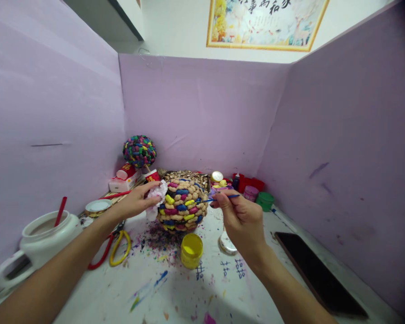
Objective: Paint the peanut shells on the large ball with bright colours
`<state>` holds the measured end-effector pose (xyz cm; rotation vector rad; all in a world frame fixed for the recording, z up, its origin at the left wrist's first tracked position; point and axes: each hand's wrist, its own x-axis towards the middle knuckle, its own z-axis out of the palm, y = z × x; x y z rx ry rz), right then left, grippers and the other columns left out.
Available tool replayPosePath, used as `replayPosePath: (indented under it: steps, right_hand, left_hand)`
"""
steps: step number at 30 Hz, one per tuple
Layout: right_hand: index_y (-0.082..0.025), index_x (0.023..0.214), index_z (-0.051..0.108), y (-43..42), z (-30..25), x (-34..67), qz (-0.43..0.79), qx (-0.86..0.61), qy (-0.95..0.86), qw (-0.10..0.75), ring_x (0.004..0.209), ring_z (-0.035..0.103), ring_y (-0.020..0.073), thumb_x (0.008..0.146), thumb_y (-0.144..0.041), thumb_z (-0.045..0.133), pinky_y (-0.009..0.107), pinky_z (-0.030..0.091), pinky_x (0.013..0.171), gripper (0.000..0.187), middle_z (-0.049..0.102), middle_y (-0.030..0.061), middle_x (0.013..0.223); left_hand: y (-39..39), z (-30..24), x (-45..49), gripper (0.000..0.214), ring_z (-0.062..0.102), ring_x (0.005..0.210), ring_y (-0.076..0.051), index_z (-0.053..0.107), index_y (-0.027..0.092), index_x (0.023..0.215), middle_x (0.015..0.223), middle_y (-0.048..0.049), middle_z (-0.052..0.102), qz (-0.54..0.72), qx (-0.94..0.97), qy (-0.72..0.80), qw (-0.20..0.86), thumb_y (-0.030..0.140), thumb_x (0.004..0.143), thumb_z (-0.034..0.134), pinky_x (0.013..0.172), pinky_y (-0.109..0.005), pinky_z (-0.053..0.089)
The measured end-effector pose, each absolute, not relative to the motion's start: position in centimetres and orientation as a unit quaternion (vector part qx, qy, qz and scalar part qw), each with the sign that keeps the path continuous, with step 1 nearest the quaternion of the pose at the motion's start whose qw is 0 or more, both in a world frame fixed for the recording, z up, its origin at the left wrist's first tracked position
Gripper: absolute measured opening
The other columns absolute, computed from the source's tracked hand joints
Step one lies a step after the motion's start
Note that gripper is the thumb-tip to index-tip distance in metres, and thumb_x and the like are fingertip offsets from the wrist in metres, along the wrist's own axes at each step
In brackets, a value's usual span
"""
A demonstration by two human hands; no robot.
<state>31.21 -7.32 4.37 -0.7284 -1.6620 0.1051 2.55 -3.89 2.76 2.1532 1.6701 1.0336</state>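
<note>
A ball covered in peanuts point(181, 208) sits on the table in front of me. Many of its shells are bare, while others are painted yellow, blue, magenta or black. My left hand point(137, 201) pinches a crumpled white tissue point(158, 191) against the ball's left side. Between the fingers of my right hand point(245, 217) is a thin blue paintbrush point(234, 196), its tip at the ball's right side. Whether the bristles touch a shell I cannot tell. An open jar of yellow paint point(191, 258) stands just before the ball, and a round lid point(227, 243) lies to its right.
At left are a white pot point(45, 240) and scissors point(120, 248) with red and yellow handles. Behind stand a finished-looking coloured ball point(139, 151) and a tray of shells point(185, 174). A green jar point(265, 201) and a phone point(319, 274) lie right. Purple panels point(202, 112) enclose the table.
</note>
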Motion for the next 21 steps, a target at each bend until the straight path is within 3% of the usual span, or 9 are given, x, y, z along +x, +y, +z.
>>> replayPosePath:
  steps: [11, 21]
  right_hand:
    - [-0.016, 0.079, 0.065, -6.87, 4.76, 31.91, 0.039, -0.330, -0.698, 0.634, 0.058, 0.068, 0.0162, 0.088, -0.027, 0.053, 0.026, 0.050, 0.052, 0.019, 0.070, 0.0039, 0.065]
    - [-0.016, 0.076, 0.063, -7.28, 4.56, 31.32, 0.030, -0.322, -0.720, 0.614, 0.053, 0.063, 0.0124, 0.089, -0.023, 0.051, 0.022, 0.047, 0.050, 0.019, 0.066, 0.0007, 0.059]
  left_hand:
    - [-3.42, 2.34, 2.05, 0.067, 0.059, 0.106, -0.031, 0.050, 0.012, 0.131, 0.128, -0.0129, 0.059, 0.334, 0.746, 0.559, 0.139, 0.050, 0.075, 0.054, 0.086, -0.038, 0.049]
    - [-3.48, 2.45, 2.15, 0.071, 0.059, 0.106, -0.032, 0.050, 0.010, 0.131, 0.127, -0.0144, 0.059, 0.332, 0.742, 0.566, 0.138, 0.052, 0.073, 0.054, 0.086, -0.038, 0.049]
